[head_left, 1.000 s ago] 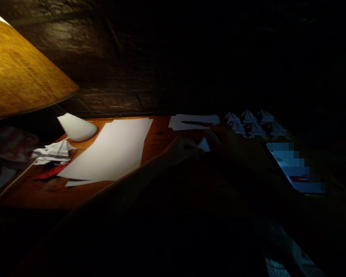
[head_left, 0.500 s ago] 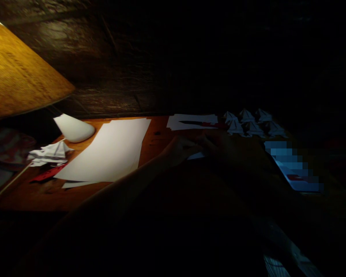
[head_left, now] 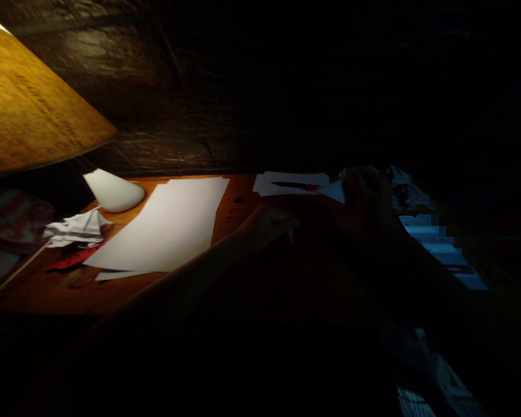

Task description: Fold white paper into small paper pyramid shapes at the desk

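In the dim light my right hand (head_left: 367, 197) is lifted over the far right of the wooden table (head_left: 238, 208). It grips a small folded white paper piece (head_left: 332, 190) that sticks out to its left. It hovers beside a group of several folded white paper shapes (head_left: 404, 186), partly hiding them. My left hand (head_left: 271, 222) rests low near the table's middle, and its fingers are too dark to read. A stack of white sheets (head_left: 167, 226) lies to its left.
A lit orange lampshade (head_left: 30, 116) fills the upper left, with a white lamp base (head_left: 113, 192) under it. Crumpled white paper (head_left: 76, 227) and a red strip (head_left: 73, 259) lie at the left. More white paper (head_left: 289, 183) sits at the back, a glowing blue screen (head_left: 443, 249) at the right.
My right hand has lifted away from my left and moved back and right toward the folded shapes, taking the small paper piece with it. My left hand has stayed put.
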